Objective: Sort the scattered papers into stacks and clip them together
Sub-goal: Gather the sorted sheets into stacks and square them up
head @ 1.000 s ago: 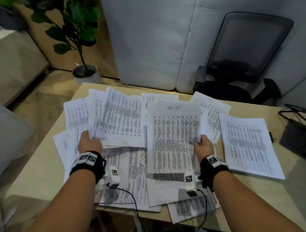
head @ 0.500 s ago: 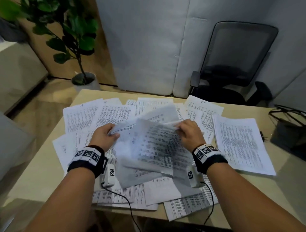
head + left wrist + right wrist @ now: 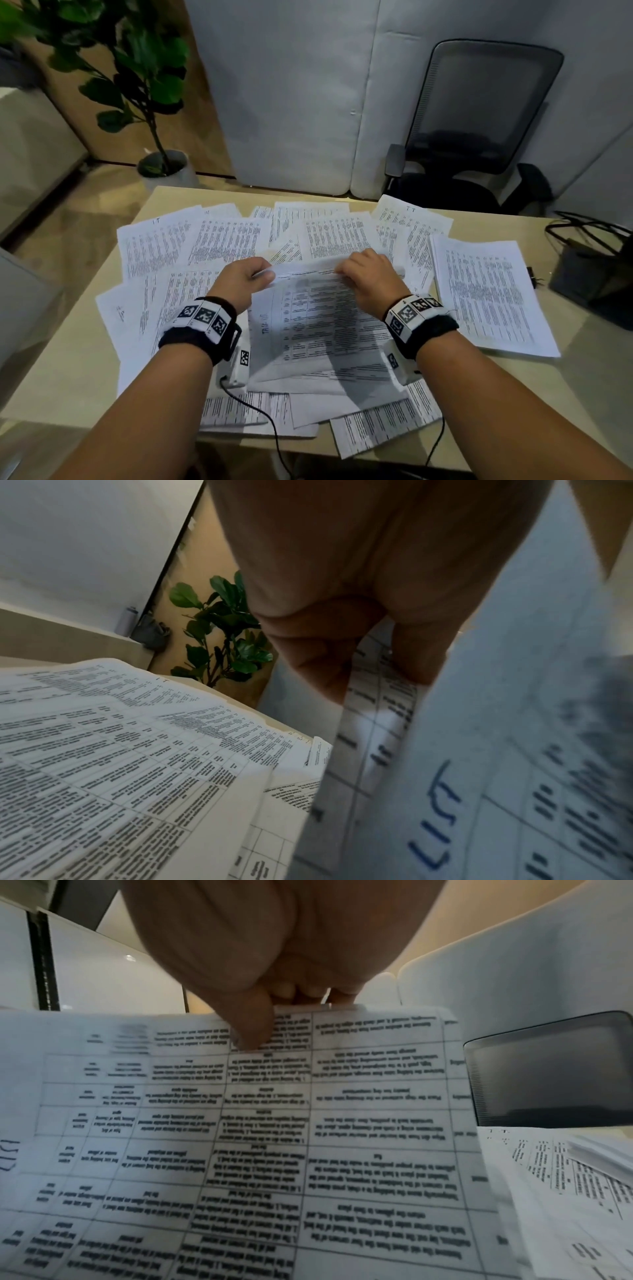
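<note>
Both hands hold a small bundle of printed sheets (image 3: pixel 315 325) above the middle of the desk, turned sideways so the blue handwritten title runs down its left side. My left hand (image 3: pixel 245 279) pinches the bundle's far left edge, and in the left wrist view the fingers (image 3: pixel 322 653) curl round that paper (image 3: pixel 479 777). My right hand (image 3: pixel 368 277) pinches the far right edge; its thumb (image 3: pixel 251 1023) lies on the printed table sheet (image 3: pixel 257 1137). Many loose printed papers (image 3: pixel 226 240) lie fanned over the desk. A neater stack (image 3: pixel 489 294) lies at the right.
The wooden desk (image 3: pixel 68 359) carries the papers. A black binder clip (image 3: pixel 532 275) lies just right of the stack, beside a dark box with cables (image 3: pixel 592 277). A mesh office chair (image 3: pixel 479 126) stands behind the desk, a potted plant (image 3: pixel 147 85) at the back left.
The two hands came together from holding separate sheets, joined them into one bundle and turned it sideways. The bundle now hangs lower and flatter over the desk.
</note>
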Tool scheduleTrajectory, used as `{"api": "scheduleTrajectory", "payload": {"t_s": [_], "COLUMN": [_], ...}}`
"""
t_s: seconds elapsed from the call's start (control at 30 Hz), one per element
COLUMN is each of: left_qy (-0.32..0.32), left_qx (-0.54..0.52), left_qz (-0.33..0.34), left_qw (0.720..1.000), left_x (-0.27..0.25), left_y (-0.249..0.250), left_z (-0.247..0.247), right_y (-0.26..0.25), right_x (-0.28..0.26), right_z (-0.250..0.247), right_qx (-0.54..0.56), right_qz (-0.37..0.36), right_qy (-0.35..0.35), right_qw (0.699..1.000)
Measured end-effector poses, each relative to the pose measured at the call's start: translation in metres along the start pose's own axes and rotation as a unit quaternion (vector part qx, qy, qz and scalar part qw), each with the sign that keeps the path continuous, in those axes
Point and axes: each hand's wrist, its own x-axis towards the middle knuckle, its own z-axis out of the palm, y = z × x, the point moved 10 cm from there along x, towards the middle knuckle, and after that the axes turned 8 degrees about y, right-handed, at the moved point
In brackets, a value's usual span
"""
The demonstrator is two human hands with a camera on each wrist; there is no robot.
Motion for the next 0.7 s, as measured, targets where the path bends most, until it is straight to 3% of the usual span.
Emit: {"api": "scheduleTrajectory", "payload": {"t_s": [0.17,0.33,0.43,0.5,0.57,0.7], "left_qy": [-0.035,-0.049,0.026,0.055,0.04,0.041], "left_qx": [0.046,0.006,-0.126,-0.223,-0.307,-0.364], "left_qz": [0.014,0.045,-0.04,-0.133,-0.201,-0.227], "left_qw": [0.998,0.998,0.991,0.964,0.929,0.902], "left_x": [-0.001,-0.01,-0.005,-0.003,-0.005,-0.016], "left_y": [0.004,0.021,0.001,-0.027,-0.046,-0.053], "left_z": [0.023,0.034,0.017,0.009,0.016,0.03], "right_y": [0.011,0.014,0.037,0.062,0.08,0.091], "right_x": [-0.006,-0.014,-0.013,-0.016,-0.021,-0.027], "right_z": [0.026,0.025,0.017,0.011,0.002,-0.011], "right_qx": [-0.029,-0.055,-0.006,0.069,0.13,0.268], "right_qz": [0.056,0.062,0.147,0.231,0.291,0.355], "right_qy": [-0.079,-0.046,-0.036,-0.018,0.02,0.115], "right_qw": [0.995,0.996,0.988,0.97,0.948,0.889]}}
